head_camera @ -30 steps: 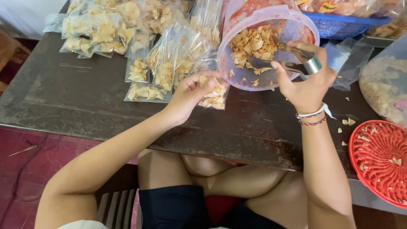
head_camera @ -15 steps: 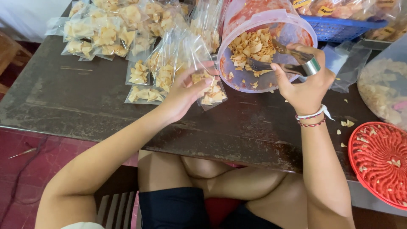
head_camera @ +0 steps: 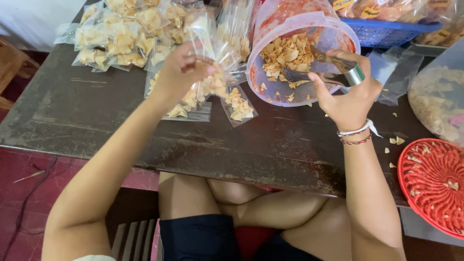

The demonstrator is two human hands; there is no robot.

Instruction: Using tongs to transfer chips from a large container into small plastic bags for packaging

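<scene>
The small clear bag (head_camera: 212,79) of chips, lower on the table (head_camera: 96,125) a moment ago, is now lifted in the left hand (head_camera: 179,72), fingers pinched on it. The right hand (head_camera: 348,94) grips probably metal tongs (head_camera: 333,67) inside the tilted tub (head_camera: 299,58), so filling continues

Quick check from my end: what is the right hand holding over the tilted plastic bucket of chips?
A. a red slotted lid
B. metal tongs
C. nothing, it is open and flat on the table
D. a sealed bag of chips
B: the right hand grips shiny metal tongs whose tips reach into the plastic bucket of chips, while the left hand lifts a clear bag beside it.
</scene>
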